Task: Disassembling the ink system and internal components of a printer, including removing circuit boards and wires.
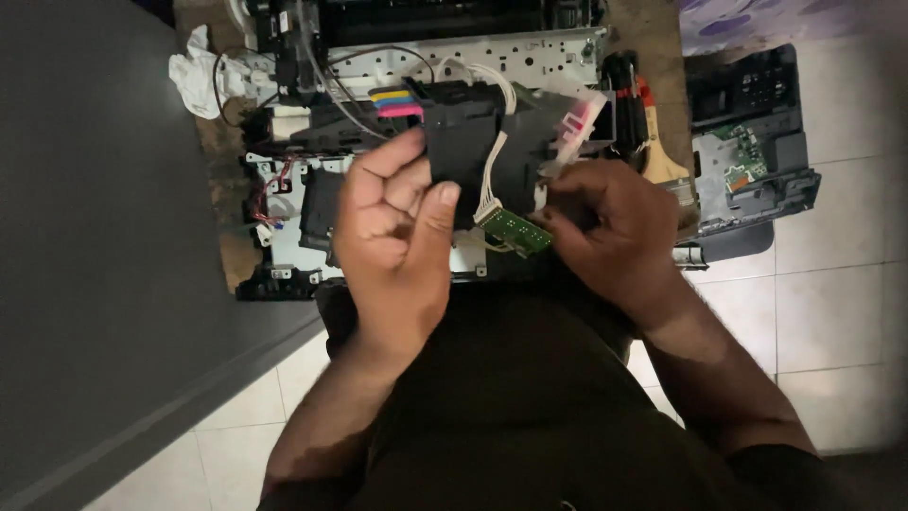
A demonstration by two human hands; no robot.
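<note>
- In the middle of the view, a black plastic printer part with yellow, blue and pink strips on top [463,132], held up over the lap.
- Left hand [392,232] curled around the left side of that black part, thumb pressed flat against its front, other fingers [383,166] folded tight together.
- Right hand [610,222] on the other side, fingertips [553,220] pinching a small green circuit board [515,230] at the bottom of the part.
- A bunch of thin white wires [492,170] running from the green board up and over the black part, plugged in at the board end.
- Underneath, a big opened-up printer frame of grey metal and black plastic [303,203], resting on a worn brown wooden board [213,161].
- Covers already off the printer, insides bare, the black part lifted free of the frame.
- Green board not yet off, white wires not yet unplugged, so likely some taking apart left.
- To the right, another black printer piece with a green board inside [747,142], lying on the pale floor tiles [832,312].
- Near it, a paintbrush with a pale wooden handle [662,166].
- Top left, a crumpled white cloth [194,76] beside the frame.
</note>
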